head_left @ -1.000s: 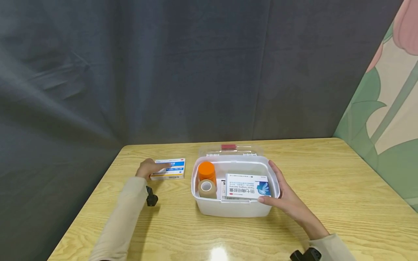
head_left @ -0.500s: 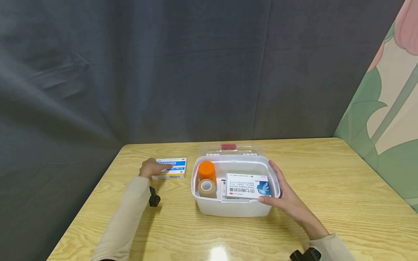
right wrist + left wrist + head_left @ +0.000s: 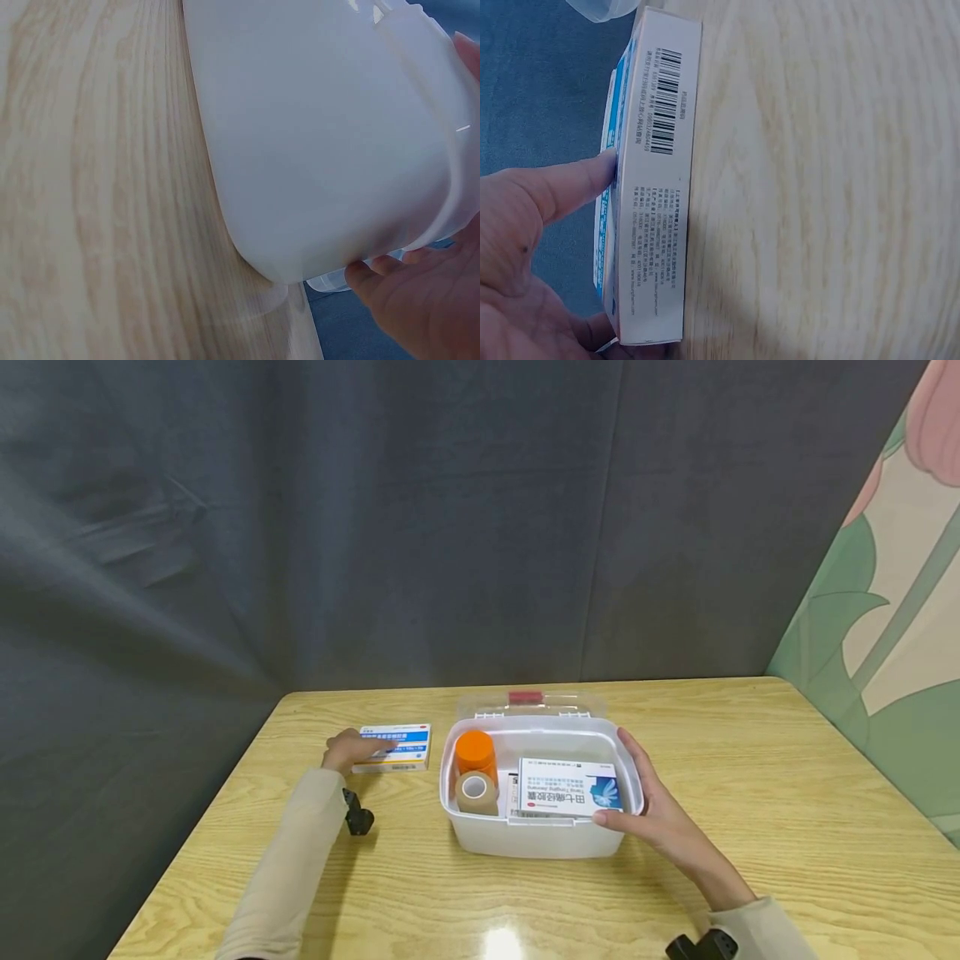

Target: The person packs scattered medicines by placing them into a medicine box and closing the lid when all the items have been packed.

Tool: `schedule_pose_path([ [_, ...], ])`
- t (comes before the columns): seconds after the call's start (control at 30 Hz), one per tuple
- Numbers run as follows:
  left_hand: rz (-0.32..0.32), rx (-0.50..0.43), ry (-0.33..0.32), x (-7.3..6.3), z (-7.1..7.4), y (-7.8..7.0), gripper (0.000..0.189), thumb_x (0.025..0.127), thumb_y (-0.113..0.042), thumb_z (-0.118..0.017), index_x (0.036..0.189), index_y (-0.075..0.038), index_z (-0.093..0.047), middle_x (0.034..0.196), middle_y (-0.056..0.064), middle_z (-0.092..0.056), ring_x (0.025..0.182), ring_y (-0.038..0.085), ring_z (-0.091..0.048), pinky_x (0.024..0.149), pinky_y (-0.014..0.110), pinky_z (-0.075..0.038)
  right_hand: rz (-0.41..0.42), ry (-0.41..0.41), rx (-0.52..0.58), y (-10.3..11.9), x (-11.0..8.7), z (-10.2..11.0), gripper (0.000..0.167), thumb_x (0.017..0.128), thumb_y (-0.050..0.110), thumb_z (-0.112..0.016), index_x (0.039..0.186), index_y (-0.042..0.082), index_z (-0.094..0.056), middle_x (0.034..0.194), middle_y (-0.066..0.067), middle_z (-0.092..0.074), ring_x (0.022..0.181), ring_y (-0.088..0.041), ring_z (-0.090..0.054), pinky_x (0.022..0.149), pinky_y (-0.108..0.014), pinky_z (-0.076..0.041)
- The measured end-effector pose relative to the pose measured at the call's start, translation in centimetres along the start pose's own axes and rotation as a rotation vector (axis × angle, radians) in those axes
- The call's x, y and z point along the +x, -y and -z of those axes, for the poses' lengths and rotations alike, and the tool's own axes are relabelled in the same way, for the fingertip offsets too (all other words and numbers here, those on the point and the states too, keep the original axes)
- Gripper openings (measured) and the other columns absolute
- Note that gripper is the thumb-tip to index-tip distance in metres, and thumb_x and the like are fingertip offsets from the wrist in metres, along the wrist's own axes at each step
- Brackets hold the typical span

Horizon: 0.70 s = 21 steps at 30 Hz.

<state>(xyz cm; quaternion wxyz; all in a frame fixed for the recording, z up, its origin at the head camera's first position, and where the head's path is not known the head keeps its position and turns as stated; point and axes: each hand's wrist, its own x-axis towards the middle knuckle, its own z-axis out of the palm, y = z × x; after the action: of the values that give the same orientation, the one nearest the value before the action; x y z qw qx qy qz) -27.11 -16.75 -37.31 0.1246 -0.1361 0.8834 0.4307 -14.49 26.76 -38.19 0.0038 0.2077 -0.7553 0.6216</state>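
Observation:
My left hand (image 3: 347, 750) grips the left end of a flat white-and-blue medicine box (image 3: 408, 748) lying on the table. In the left wrist view its thumb (image 3: 577, 184) presses the printed top face, while other fingers curl under the near end, partly hidden. To the right stands a white plastic storage box (image 3: 536, 841), its top uncovered. My right hand (image 3: 660, 814) holds that box's right side, thumb over the front rim; in the right wrist view the fingers (image 3: 367, 277) lie against its wall. Inside it are an orange-capped bottle (image 3: 474, 748), a tan tape roll (image 3: 480, 805) and another medicine box (image 3: 562, 785).
Behind the storage box lies its clear lid (image 3: 570, 703) with a red latch (image 3: 525, 697). The wooden table (image 3: 750, 777) ends at a dark curtain (image 3: 450, 527) at the back. A printed flower panel (image 3: 900, 652) is on the right.
My left hand and the medicine box it grips have shifted slightly to the right along the table. The right hand and the storage box have stayed in place.

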Motion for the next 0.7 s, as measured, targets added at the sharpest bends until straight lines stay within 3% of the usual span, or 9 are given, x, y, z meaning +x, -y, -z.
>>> schedule_pose_path([
  [0.1, -0.004, -0.029, 0.014, 0.14, 0.0, 0.12, 0.098, 0.084, -0.036, -0.072, 0.143, 0.02, -0.016, 0.144, 0.045, 0.005, 0.131, 0.057, -0.015, 0.103, 0.065, -0.03, 0.0, -0.001, 0.006, 0.02, 0.0, 0.02, 0.107, 0.081, 0.001, -0.073, 0.157, 0.021, 0.0, 0.15, -0.024, -0.02, 0.126, -0.042, -0.032, 0.096, -0.043, -0.042],
  [0.23, -0.015, -0.061, 0.023, 0.3, -0.02, 0.26, 0.101, 0.085, -0.035, -0.072, 0.146, 0.018, -0.012, 0.148, 0.041, 0.006, 0.136, 0.054, -0.005, 0.107, 0.065, -0.023, -0.005, 0.001, 0.011, 0.09, -0.01, 0.04, 0.107, 0.081, 0.001, -0.073, 0.157, 0.022, 0.0, 0.151, -0.024, -0.019, 0.126, -0.041, -0.032, 0.091, -0.025, -0.043],
  [0.43, -0.055, -0.141, 0.057, 0.13, 0.0, 0.13, 0.101, 0.087, -0.031, -0.072, 0.148, 0.015, -0.007, 0.153, 0.034, -0.009, 0.138, 0.049, -0.014, 0.111, 0.058, -0.023, -0.002, 0.003, 0.015, 0.15, -0.01, 0.02, 0.107, 0.081, 0.001, -0.073, 0.157, 0.023, -0.001, 0.15, -0.024, -0.021, 0.125, -0.04, -0.033, 0.09, -0.022, -0.044],
  [0.7, -0.042, -0.173, 0.058, -0.34, 0.42, 0.15, 0.113, 0.084, -0.031, -0.074, 0.148, 0.011, 0.009, 0.154, 0.032, 0.001, 0.139, 0.049, -0.008, 0.112, 0.059, -0.016, -0.002, 0.006, 0.014, 0.35, -0.01, -0.06, 0.107, 0.081, 0.001, -0.074, 0.157, 0.021, 0.0, 0.15, -0.024, -0.021, 0.125, -0.04, -0.034, 0.09, -0.022, -0.044],
])
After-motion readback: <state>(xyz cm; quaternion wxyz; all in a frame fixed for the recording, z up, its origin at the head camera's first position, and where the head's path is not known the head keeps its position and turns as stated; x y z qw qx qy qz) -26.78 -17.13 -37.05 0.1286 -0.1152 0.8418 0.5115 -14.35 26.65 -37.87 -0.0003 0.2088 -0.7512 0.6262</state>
